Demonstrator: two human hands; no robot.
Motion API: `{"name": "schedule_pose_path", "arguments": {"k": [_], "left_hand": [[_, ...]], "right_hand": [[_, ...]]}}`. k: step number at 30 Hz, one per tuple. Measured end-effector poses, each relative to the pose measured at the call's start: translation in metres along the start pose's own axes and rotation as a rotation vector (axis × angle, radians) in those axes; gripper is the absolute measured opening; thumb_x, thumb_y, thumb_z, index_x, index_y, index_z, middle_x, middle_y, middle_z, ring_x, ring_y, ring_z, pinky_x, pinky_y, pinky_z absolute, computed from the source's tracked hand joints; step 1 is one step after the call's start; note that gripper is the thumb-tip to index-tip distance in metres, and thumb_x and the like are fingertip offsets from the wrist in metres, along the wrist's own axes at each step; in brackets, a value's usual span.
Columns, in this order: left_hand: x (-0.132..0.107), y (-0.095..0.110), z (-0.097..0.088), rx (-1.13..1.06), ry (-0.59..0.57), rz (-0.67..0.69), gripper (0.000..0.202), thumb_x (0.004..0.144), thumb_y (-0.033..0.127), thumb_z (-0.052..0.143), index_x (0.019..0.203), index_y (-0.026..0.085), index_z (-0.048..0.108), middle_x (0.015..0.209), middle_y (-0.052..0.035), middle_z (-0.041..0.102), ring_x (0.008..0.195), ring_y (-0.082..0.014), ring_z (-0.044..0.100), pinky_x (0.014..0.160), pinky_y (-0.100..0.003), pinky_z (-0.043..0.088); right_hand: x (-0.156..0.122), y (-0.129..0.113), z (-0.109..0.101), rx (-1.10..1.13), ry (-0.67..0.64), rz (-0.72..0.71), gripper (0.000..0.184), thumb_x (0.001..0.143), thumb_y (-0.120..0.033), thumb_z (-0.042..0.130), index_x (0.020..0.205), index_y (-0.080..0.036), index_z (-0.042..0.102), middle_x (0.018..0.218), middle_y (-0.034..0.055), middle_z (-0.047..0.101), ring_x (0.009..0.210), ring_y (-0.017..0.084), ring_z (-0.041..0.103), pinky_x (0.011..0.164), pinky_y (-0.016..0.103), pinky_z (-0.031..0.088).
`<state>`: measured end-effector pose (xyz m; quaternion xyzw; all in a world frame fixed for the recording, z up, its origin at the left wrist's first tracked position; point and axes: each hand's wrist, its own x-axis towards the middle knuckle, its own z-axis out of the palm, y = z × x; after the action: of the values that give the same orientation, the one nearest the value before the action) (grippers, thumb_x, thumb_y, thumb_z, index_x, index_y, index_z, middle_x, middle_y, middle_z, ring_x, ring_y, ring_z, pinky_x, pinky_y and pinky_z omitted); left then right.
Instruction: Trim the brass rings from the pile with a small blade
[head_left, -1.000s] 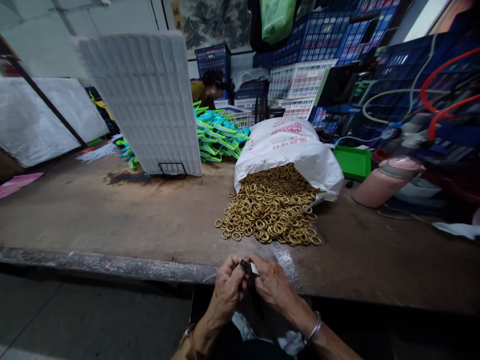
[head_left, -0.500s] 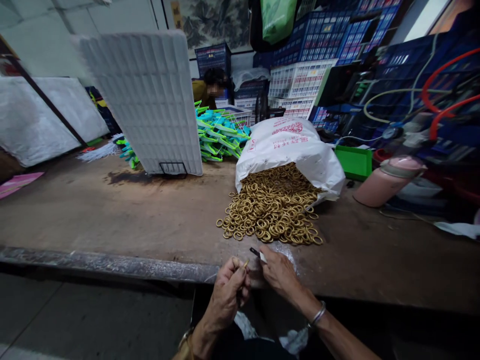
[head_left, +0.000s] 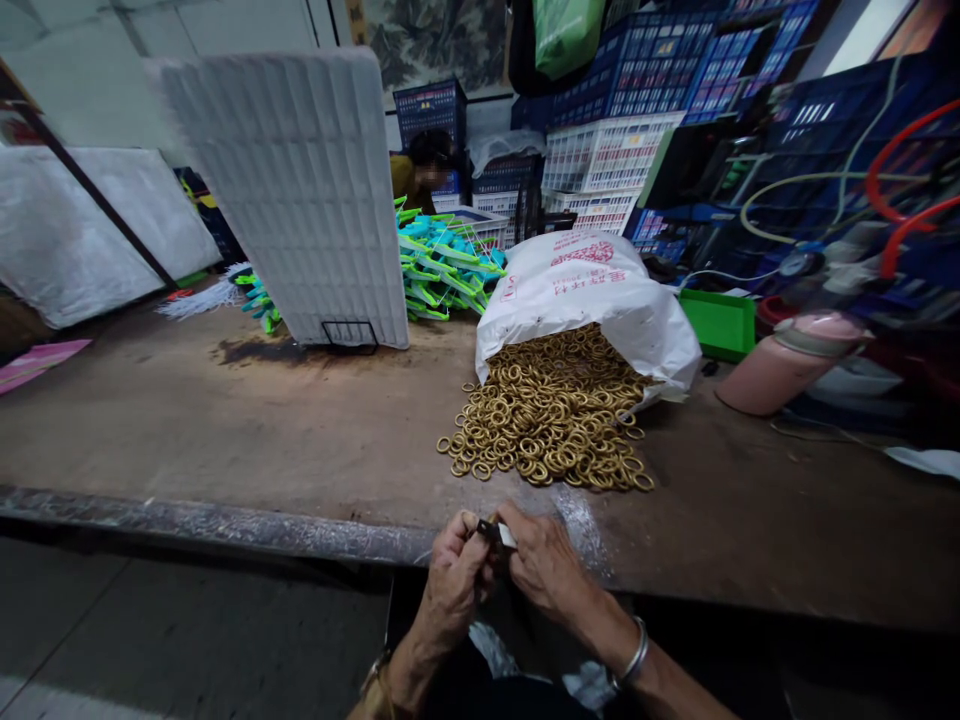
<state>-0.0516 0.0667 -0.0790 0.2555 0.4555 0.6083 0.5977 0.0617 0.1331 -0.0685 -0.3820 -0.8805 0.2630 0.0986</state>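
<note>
Near the front edge of the tabletop [head_left: 300,430], a small black-and-white tool [head_left: 507,537] is gripped by the narrowed fingers of the right hand [head_left: 551,565], and its dark end is brought up to the left hand [head_left: 455,565]. The left fingers are curled and drawn together at that dark end; what is pinched between them is mostly hidden and cannot be told. Just beyond both hands, a heap of gold-coloured rings [head_left: 547,430] is spread on the tabletop, spilled from the open mouth of a white sack [head_left: 577,285] printed in red. To the left of the sack, green and turquoise plastic pieces [head_left: 446,265] are piled, partly hidden by an upright white panel [head_left: 300,190]. To its right, a green tray [head_left: 718,330] and a pink bottle [head_left: 787,365] are seen. Stacked crates [head_left: 592,155] and another person [head_left: 405,180] are visible behind.
</note>
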Motion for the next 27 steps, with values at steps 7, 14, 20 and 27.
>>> {"name": "schedule_pose_path", "arguments": {"k": [7,14,20,27], "left_hand": [[0.000,-0.002,-0.001,0.068,0.043,0.005,0.037,0.071,0.051,0.055,0.066,0.019,0.037,0.048,0.0082,0.039,0.038,-0.0032,0.029,0.039,-0.015,0.022],[-0.004,-0.001,-0.005,0.120,0.036,0.026,0.038,0.070,0.052,0.055,0.064,0.019,0.038,0.048,0.0073,0.040,0.038,-0.0032,0.029,0.037,-0.016,0.021],[-0.015,0.011,0.004,-0.042,-0.082,0.009,0.033,0.070,0.045,0.059,0.066,0.018,0.041,0.052,0.0052,0.047,0.036,-0.0030,0.033,0.035,-0.016,0.022],[-0.007,0.012,-0.007,-0.315,-0.019,-0.082,0.023,0.073,0.035,0.057,0.071,0.016,0.046,0.073,-0.0021,0.056,0.045,-0.0039,0.040,0.035,-0.015,0.023]], "right_hand": [[0.000,0.002,0.005,-0.033,0.019,0.008,0.027,0.061,-0.006,0.036,0.082,-0.018,0.046,0.063,0.0011,0.057,0.055,0.012,0.047,0.052,0.023,0.023],[0.004,0.012,0.010,0.044,-0.047,-0.010,0.025,0.061,-0.005,0.036,0.080,-0.019,0.046,0.062,-0.0010,0.055,0.056,0.011,0.046,0.053,0.022,0.024],[0.015,0.019,0.001,-0.108,-0.016,0.125,0.024,0.063,-0.006,0.038,0.079,-0.018,0.050,0.057,-0.0004,0.052,0.051,0.012,0.043,0.050,0.024,0.020],[0.046,0.014,0.006,-0.119,0.152,0.069,0.028,0.068,-0.007,0.039,0.092,-0.019,0.047,0.072,0.0014,0.058,0.064,0.013,0.051,0.056,0.023,0.025]]}}
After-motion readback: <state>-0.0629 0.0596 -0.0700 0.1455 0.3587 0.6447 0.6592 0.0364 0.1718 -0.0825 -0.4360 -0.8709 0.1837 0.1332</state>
